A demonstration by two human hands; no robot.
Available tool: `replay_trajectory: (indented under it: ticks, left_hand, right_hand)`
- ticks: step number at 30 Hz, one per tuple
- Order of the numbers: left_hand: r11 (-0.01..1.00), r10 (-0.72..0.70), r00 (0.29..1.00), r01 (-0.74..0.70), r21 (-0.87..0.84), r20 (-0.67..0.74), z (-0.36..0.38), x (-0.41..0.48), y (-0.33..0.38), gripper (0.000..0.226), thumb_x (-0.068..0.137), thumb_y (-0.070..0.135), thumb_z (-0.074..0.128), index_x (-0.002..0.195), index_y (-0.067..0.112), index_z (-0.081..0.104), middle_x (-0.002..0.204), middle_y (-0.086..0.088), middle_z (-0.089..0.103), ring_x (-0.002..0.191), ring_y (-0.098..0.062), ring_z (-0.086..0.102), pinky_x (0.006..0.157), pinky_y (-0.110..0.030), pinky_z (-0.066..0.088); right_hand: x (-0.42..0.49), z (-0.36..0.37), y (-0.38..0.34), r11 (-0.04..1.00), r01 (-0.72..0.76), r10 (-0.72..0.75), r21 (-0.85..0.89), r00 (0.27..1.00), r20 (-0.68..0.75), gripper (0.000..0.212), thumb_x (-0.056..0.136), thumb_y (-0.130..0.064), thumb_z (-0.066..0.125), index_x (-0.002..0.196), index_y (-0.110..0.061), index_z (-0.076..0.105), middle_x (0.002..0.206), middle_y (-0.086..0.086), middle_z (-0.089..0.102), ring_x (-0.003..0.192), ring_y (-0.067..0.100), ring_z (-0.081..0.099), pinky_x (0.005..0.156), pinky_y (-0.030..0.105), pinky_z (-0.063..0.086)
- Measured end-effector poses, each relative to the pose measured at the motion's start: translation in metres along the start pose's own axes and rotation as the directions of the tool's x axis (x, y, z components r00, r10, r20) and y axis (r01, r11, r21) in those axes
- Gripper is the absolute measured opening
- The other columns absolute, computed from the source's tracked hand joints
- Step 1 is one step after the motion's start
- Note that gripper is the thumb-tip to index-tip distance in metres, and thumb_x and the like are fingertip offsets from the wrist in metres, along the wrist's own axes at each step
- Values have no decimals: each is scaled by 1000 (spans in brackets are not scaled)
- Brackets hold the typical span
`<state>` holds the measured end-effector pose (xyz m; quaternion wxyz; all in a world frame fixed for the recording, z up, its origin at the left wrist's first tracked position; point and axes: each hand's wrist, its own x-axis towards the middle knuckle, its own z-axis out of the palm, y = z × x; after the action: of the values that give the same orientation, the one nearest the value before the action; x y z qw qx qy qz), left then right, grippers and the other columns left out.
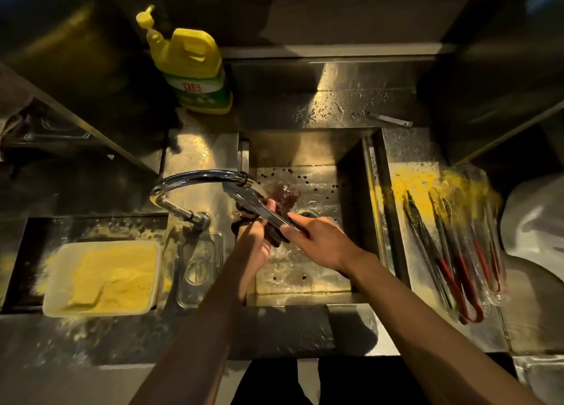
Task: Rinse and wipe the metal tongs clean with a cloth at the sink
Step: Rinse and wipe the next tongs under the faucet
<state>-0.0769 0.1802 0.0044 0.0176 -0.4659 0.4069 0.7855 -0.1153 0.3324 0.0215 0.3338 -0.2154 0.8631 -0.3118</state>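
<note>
Over the steel sink (351, 175) I hold a pair of metal tongs (254, 204), which slant from under the tap spout down to the right. My right hand (317, 241) grips their handle end. My left hand (258, 238) grips a dark wet cloth (285, 198) that is wrapped against the tongs' middle. The curved chrome tap (198, 178) reaches over the sink's left edge, its spout right above the tongs' tips. Dark specks dot the wet sink floor.
A yellow detergent bottle (190, 66) stands behind the sink at the left. A tray of yellow powder (103, 278) sits left of the tap. Several red-handled tongs (451, 252) lie on the powder-dusted counter at the right. A small metal piece (390, 120) lies behind the sink.
</note>
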Motion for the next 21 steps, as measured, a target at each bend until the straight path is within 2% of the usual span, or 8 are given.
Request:
replay_trajectory:
  ticks: [2,6,7,9,12,15,17,21]
  left_hand:
    - [997,-19,998,15,73,57,-7,-3,1,9,95,14,59,93,12,68,85,-2,77,75,-11,72,82,-33,53]
    - [996,-34,996,40,78,-83,-15,4,14,15,98,0,47,89,8,56,78,-10,65,60,-17,67,64,-29,51]
    - [994,-39,992,52,100,-120,-11,2,18,12,99,2,47,89,7,53,77,-11,61,63,-21,63,64,-31,50]
    - [993,-90,981,101,60,-171,-10,0,25,6,98,13,55,92,10,53,80,-9,60,78,-23,60,80,-38,51]
    - [991,-126,980,130,15,-155,-15,5,29,21,89,25,68,102,11,60,85,-6,66,92,-25,63,95,-41,50]
    - [986,-74,991,90,143,-115,-11,5,25,4,95,8,58,91,9,59,81,-8,62,88,-27,62,81,-38,50]
    - [990,-51,993,64,123,-111,-9,2,21,16,97,3,52,83,8,58,77,-10,61,77,-24,59,67,-33,44]
    - [972,-78,992,98,215,-99,-14,11,15,24,100,9,46,79,15,54,80,-6,55,82,-27,58,75,-35,47]
  right_hand:
    - [-2,-4,6,999,24,-23,-26,1000,19,61,96,-68,36,148,-37,43,76,-3,65,66,1,58,61,21,41]
    - [-7,-11,16,998,52,-55,35,996,66,51,97,-65,40,141,-42,47,82,-1,66,70,8,62,64,31,51]
    - [-9,-14,18,998,52,-55,42,996,69,49,97,-64,42,140,-43,48,82,0,66,72,9,62,68,31,53]
    - [-11,-20,23,999,38,-40,31,997,72,50,96,-62,45,141,-41,48,84,-2,67,75,9,64,74,31,55]
    - [-13,-25,30,1000,19,-20,11,997,80,49,96,-58,49,139,-35,54,91,0,69,81,12,67,80,36,58]
    - [-12,-23,27,999,38,-39,17,997,69,43,98,-57,47,134,-37,57,86,0,68,77,12,66,75,36,58]
    - [-12,-19,24,998,51,-52,25,997,53,43,99,-57,45,134,-36,58,82,1,67,74,11,64,72,36,54]
    - [-16,-11,28,998,1,-3,69,999,41,46,99,-56,45,139,-35,55,80,-6,66,70,5,60,69,28,51]
